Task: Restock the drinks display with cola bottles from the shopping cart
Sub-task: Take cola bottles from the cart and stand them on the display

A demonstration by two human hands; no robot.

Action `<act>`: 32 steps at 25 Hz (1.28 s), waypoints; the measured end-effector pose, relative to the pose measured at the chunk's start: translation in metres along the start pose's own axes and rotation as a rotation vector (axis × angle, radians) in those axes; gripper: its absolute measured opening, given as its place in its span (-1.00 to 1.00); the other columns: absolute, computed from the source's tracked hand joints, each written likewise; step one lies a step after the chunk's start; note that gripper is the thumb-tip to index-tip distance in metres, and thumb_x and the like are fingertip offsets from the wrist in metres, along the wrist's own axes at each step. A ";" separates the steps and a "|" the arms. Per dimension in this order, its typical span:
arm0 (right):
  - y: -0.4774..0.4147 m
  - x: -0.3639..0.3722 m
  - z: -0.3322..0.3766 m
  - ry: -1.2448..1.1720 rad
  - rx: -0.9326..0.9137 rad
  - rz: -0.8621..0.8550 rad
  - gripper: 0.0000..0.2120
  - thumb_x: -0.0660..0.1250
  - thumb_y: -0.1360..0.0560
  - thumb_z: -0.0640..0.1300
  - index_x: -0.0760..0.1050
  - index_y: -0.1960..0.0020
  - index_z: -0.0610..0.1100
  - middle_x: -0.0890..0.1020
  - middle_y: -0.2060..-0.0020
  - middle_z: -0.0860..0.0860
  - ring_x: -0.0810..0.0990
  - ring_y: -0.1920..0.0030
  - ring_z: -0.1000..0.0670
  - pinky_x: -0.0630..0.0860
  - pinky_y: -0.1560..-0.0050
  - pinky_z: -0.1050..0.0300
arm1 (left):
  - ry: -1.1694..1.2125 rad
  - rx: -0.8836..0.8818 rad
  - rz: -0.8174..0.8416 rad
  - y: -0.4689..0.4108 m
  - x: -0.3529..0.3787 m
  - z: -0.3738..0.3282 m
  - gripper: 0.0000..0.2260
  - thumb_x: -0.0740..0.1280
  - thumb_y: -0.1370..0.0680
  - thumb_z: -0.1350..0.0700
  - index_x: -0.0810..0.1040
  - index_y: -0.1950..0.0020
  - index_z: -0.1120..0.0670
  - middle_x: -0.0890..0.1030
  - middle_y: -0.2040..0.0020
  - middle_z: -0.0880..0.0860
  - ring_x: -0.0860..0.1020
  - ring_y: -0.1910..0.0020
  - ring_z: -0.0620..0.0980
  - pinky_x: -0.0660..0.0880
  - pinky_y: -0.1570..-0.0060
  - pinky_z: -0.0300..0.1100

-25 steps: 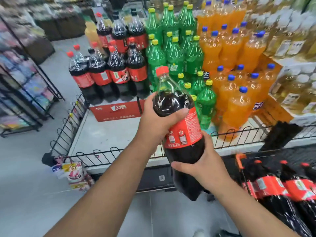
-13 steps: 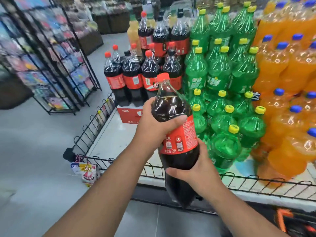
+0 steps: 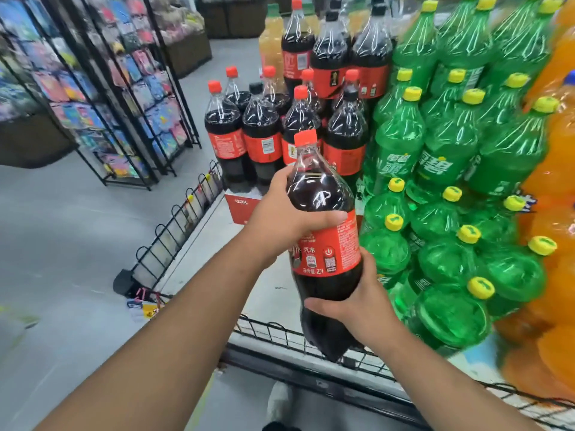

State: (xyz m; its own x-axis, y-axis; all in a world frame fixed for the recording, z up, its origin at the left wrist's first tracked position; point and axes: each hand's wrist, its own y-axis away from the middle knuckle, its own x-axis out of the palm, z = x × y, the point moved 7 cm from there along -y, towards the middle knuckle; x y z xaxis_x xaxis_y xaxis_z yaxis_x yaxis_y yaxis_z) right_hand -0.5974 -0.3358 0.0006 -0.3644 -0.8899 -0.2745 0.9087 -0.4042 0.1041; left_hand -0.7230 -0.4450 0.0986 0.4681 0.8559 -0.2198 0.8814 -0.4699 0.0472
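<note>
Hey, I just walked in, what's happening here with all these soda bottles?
A person is restocking a drinks display. They hold one cola bottle upright in both hands: the left hand grips its upper body, the right hand cups its lower part. The bottle hangs above the display's wire rail, not yet set down. Ahead, stocked cola bottles stand beside green soda bottles, with bare platform in front of them.

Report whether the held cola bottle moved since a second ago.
Yes: the red-capped plastic cola bottle shifted left, from the green bottles toward the stacked cola bottles.
</note>
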 end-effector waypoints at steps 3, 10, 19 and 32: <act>-0.029 0.008 -0.012 -0.003 0.037 -0.045 0.05 0.72 -0.08 -0.05 0.11 -0.31 0.28 0.52 -0.09 0.32 0.50 -0.10 0.32 0.42 -0.05 0.31 | -0.034 -0.011 0.095 -0.036 -0.001 0.009 -0.18 0.68 -0.26 0.20 0.35 -0.39 -0.11 0.63 -0.11 -0.18 0.64 -0.02 -0.28 0.58 0.02 -0.26; -0.092 0.021 -0.045 -0.032 0.125 -0.186 0.04 0.71 -0.10 -0.14 0.10 -0.28 0.30 0.51 -0.08 0.32 0.48 -0.07 0.38 0.43 0.03 0.49 | -0.132 0.079 0.202 -0.105 0.000 0.032 -0.03 0.73 -0.10 0.03 0.32 -0.41 -0.13 0.62 -0.22 -0.15 0.63 -0.17 -0.16 0.58 -0.23 -0.02; -0.146 0.040 -0.089 -0.070 0.172 -0.392 0.02 0.71 -0.08 -0.22 0.18 -0.28 0.28 0.62 -0.05 0.25 0.62 -0.03 0.23 0.55 0.14 0.37 | -0.249 0.251 0.275 -0.157 0.018 0.074 -0.05 0.65 -0.07 -0.19 0.31 -0.38 -0.15 0.51 -0.32 -0.03 0.51 -0.34 -0.04 0.47 -0.36 0.03; -0.186 0.053 -0.153 -0.046 0.336 -0.523 -0.01 0.70 -0.11 -0.13 0.20 -0.37 -0.05 0.63 -0.14 0.05 0.64 -0.11 0.01 0.61 -0.10 -0.07 | -0.377 0.253 0.437 -0.195 0.050 0.133 0.00 0.69 -0.16 -0.06 0.28 -0.50 0.00 0.42 -0.35 0.00 0.40 -0.37 -0.03 0.41 -0.37 -0.04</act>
State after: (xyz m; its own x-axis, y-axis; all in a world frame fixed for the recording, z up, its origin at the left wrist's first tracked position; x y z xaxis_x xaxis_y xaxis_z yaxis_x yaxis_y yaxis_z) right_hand -0.7543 -0.2753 -0.1797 -0.7589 -0.5613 -0.3300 0.4968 -0.8268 0.2637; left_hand -0.8794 -0.3389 -0.0511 0.6864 0.4602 -0.5632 0.5501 -0.8350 -0.0119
